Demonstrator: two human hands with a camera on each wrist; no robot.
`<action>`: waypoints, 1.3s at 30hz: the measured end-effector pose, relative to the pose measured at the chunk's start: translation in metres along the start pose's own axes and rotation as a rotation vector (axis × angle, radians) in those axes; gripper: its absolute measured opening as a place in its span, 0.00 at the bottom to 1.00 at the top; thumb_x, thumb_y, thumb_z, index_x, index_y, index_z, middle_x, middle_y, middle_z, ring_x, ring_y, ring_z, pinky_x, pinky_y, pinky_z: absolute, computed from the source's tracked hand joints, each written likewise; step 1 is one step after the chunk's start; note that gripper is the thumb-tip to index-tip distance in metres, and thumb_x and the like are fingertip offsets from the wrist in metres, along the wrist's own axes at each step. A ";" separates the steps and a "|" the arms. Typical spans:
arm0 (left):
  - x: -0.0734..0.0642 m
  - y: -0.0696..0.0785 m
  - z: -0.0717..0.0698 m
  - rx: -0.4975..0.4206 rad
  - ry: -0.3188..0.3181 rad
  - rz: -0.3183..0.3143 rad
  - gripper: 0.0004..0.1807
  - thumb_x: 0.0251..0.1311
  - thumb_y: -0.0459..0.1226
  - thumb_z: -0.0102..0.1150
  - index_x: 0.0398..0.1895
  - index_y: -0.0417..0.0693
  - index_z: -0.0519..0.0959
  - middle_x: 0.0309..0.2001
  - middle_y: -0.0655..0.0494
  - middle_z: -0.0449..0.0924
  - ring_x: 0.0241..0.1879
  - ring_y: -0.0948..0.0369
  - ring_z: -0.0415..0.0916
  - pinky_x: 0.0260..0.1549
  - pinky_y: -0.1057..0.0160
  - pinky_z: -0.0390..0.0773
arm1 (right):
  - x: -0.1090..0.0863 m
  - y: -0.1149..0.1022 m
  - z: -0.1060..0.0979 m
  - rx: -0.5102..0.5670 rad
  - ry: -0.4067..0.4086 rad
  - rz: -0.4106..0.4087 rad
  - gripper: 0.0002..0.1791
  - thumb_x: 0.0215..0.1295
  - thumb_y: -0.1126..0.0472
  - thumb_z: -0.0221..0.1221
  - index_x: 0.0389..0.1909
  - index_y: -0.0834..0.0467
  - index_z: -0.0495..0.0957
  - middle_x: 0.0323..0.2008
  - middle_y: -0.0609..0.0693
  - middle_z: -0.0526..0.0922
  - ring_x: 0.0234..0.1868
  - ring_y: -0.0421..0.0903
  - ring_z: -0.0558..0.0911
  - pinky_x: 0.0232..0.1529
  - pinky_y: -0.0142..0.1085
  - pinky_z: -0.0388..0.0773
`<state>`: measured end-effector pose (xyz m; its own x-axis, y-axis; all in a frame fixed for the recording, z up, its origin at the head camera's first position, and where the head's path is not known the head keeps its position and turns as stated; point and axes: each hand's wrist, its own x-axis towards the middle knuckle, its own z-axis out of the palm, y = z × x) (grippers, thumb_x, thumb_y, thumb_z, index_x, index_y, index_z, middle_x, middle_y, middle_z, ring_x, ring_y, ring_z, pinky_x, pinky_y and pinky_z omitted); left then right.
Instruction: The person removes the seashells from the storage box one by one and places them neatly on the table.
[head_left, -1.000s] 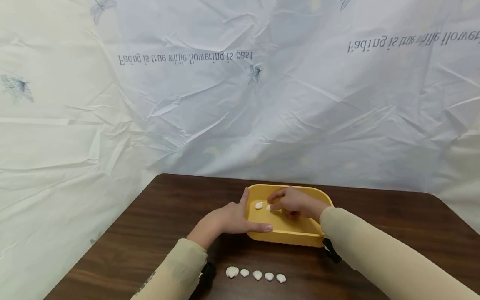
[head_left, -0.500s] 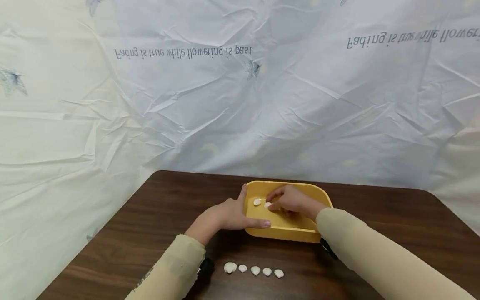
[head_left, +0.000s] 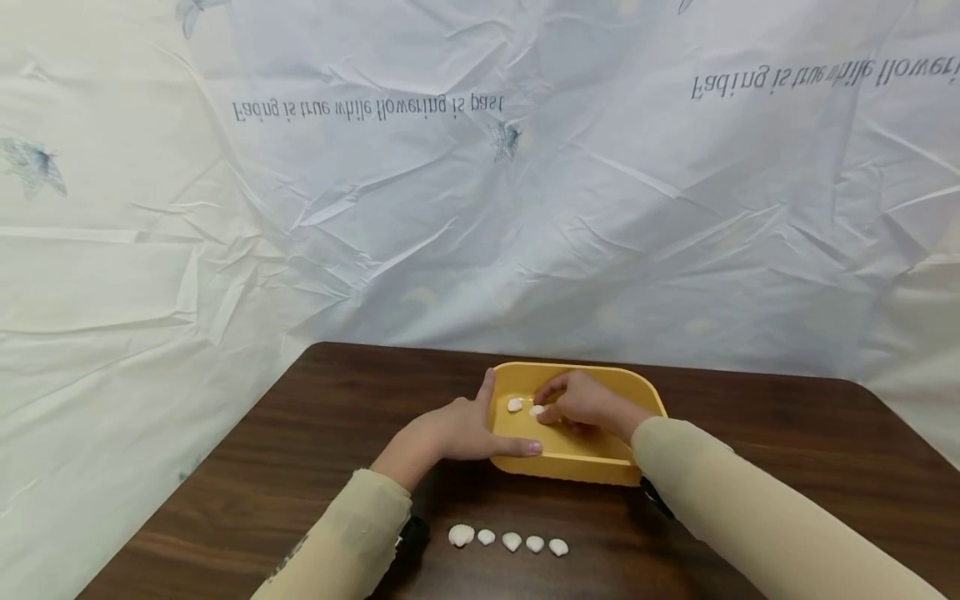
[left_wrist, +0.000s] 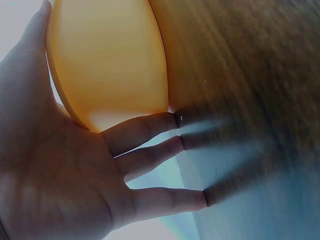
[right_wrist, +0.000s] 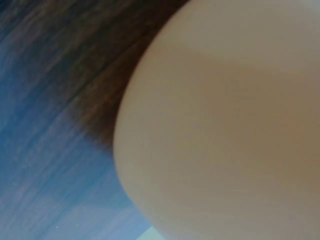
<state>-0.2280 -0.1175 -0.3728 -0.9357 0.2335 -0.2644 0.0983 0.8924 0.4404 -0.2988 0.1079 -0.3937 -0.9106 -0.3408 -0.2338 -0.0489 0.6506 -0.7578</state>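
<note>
Inside a yellow plastic tray (head_left: 577, 469), my right hand (head_left: 585, 402) reaches down with bent fingers and pinches a small white seashell (head_left: 536, 411) at the floor. Another white seashell (head_left: 514, 405) lies just to its left in the tray. My left hand (head_left: 461, 432) rests against the tray's left end, its thumb along the near side. In the left wrist view, the fingers (left_wrist: 150, 159) are straight and spread beside the tray wall (left_wrist: 110, 60). The right wrist view holds only the tray's outer wall (right_wrist: 215, 135) and tabletop; the right hand is hidden there.
Several white seashells (head_left: 512, 542) lie in a row on the dark wooden table (head_left: 300, 467), in front of the tray. The leftmost is the largest. A pale printed cloth (head_left: 465, 233) hangs behind the table and along its left side.
The head view has shifted slightly, so everything sits a little differently in frame. Both hands and the seashells hold nearly the same positions relative to the tray.
</note>
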 end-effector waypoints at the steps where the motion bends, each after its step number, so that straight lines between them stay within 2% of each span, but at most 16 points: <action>1: 0.000 0.000 0.000 0.002 0.001 0.000 0.78 0.48 0.82 0.61 0.88 0.60 0.26 0.74 0.34 0.73 0.68 0.46 0.78 0.62 0.46 0.79 | 0.000 0.000 0.000 0.002 0.003 0.003 0.15 0.69 0.59 0.71 0.54 0.55 0.88 0.13 0.44 0.65 0.13 0.41 0.61 0.20 0.33 0.66; 32: 0.008 -0.003 -0.009 -0.002 0.007 0.021 0.79 0.48 0.81 0.62 0.88 0.61 0.25 0.73 0.34 0.73 0.66 0.48 0.79 0.61 0.49 0.79 | 0.004 -0.007 -0.003 0.000 0.022 0.002 0.11 0.67 0.60 0.73 0.47 0.59 0.88 0.17 0.44 0.68 0.16 0.41 0.64 0.22 0.32 0.68; 39: 0.011 -0.005 -0.003 -0.026 -0.005 0.028 0.80 0.47 0.81 0.63 0.88 0.61 0.24 0.71 0.34 0.75 0.62 0.49 0.81 0.58 0.50 0.80 | 0.005 -0.002 -0.001 -0.015 0.034 -0.018 0.12 0.64 0.59 0.75 0.45 0.58 0.87 0.17 0.44 0.69 0.16 0.41 0.65 0.22 0.33 0.68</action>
<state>-0.2396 -0.1210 -0.3753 -0.9311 0.2601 -0.2556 0.1154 0.8750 0.4701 -0.3037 0.1058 -0.3929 -0.9229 -0.3292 -0.1995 -0.0709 0.6549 -0.7524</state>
